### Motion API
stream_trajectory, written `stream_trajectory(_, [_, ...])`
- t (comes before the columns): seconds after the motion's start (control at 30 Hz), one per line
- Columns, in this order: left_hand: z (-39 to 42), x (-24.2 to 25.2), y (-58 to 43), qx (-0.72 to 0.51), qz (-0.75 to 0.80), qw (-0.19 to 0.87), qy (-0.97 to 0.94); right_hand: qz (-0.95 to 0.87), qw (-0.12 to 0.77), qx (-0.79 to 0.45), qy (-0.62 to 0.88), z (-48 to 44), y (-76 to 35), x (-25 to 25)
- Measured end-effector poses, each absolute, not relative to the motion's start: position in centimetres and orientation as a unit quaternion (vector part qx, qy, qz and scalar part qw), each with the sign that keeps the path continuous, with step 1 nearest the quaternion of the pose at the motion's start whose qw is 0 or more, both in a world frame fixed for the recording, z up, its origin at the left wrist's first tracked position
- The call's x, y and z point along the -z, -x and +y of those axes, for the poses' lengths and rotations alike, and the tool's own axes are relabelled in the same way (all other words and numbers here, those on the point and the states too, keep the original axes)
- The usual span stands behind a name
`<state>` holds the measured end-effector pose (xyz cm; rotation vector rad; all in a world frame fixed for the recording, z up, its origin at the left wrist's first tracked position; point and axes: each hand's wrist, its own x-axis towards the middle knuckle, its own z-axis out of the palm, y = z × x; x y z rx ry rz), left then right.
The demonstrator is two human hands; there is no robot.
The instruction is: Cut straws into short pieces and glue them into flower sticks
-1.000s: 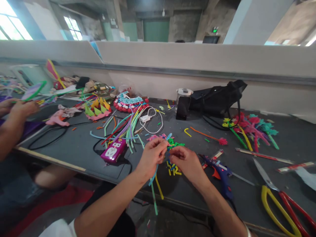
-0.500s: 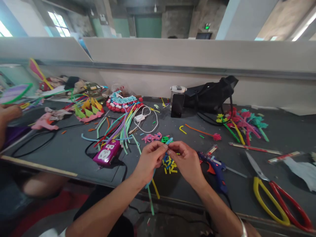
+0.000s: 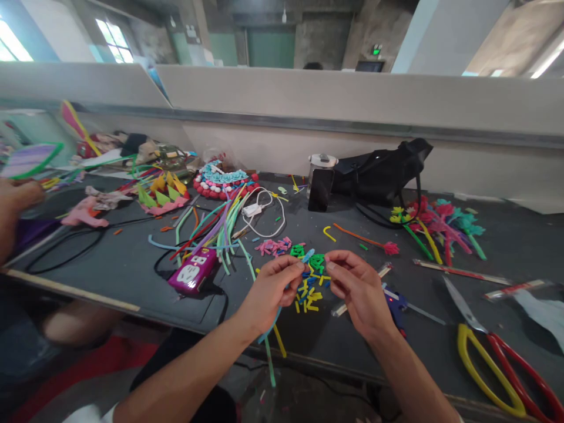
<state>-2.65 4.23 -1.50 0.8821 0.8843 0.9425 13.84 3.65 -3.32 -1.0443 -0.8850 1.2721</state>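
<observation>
My left hand point(image 3: 269, 289) is closed in a pinch around light blue and yellow pipe cleaner strips point(image 3: 271, 329) that hang down past the table's front edge; a short blue tip sticks up by its thumb. My right hand point(image 3: 355, 286) hovers a few centimetres to the right with its fingers curled and thumb against forefinger; what it holds, if anything, is too small to see. Between and under both hands lies a heap of short cut pieces point(image 3: 309, 282) in yellow, green and blue, with pink ones point(image 3: 273, 245) beside it.
A blue glue gun point(image 3: 395, 305) lies just right of my right hand, and yellow and red scissors point(image 3: 497, 358) farther right. A purple power strip point(image 3: 192, 272), long pipe cleaners point(image 3: 220, 223), a black bag point(image 3: 381, 173), finished flowers point(image 3: 436, 226) and another person's hand point(image 3: 15, 202) are around.
My hands have drawn apart: the right one moved right and away from the left, which keeps its strips. The view shifted a little.
</observation>
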Motion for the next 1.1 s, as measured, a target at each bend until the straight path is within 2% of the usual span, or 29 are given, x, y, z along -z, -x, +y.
stream_trajectory(0.6, [4.18,1.63,2.72,-0.398,0.405,0.714,-0.410,-0.301,0.575,-0.678,0.344,3.67,-14.75,3.24])
stream_trajectory(1.1, [4.16,1.60,2.78,-0.396,0.399,0.719,-0.409,-0.326,0.568,-0.640,0.402,3.31,-14.40,3.14])
